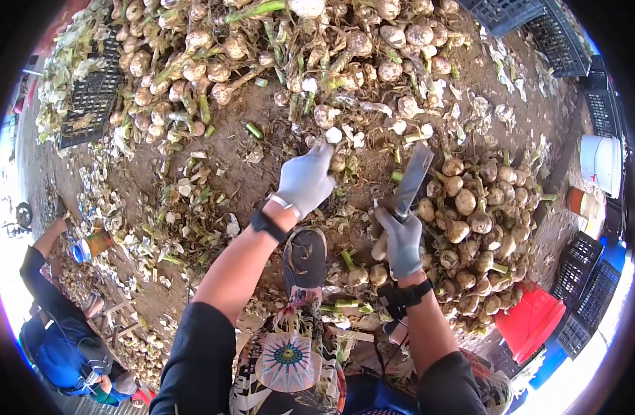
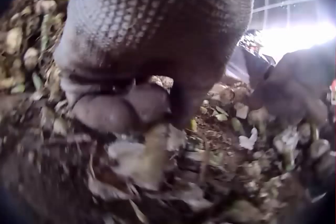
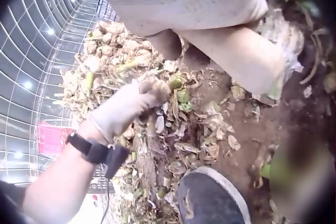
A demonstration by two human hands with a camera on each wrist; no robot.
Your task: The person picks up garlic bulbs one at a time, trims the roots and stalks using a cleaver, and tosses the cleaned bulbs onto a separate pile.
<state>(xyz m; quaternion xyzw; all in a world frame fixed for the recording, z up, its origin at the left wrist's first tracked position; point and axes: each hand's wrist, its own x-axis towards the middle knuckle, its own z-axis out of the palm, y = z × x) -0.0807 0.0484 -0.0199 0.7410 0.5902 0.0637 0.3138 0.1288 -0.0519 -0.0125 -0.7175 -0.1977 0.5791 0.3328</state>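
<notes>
In the head view my left hand (image 1: 305, 183), in a pale glove, reaches to the ground in front of me. Its fingers and thumb pinch a garlic bulb (image 1: 337, 163) beside trimmed white pieces. From the right wrist view the same hand (image 3: 123, 109) shows curled around a brownish bulb with a cut green stem near it. The left wrist view has the bent fingertips (image 2: 113, 112) low over dry husk, the bulb mostly hidden. My right hand (image 1: 402, 245), also gloved, grips a knife (image 1: 415, 176), its broad blade pointing forward. Bulbs (image 1: 463, 207) lie piled just right of it.
A large heap of untrimmed garlic (image 1: 213, 52) spreads ahead. Black crates (image 1: 570, 41), a white bucket (image 1: 601, 164) and a red tub (image 1: 532, 321) stand at right. My shoe (image 1: 305, 256) is between my arms. Another person (image 1: 68, 346) sits at left; husks litter the soil.
</notes>
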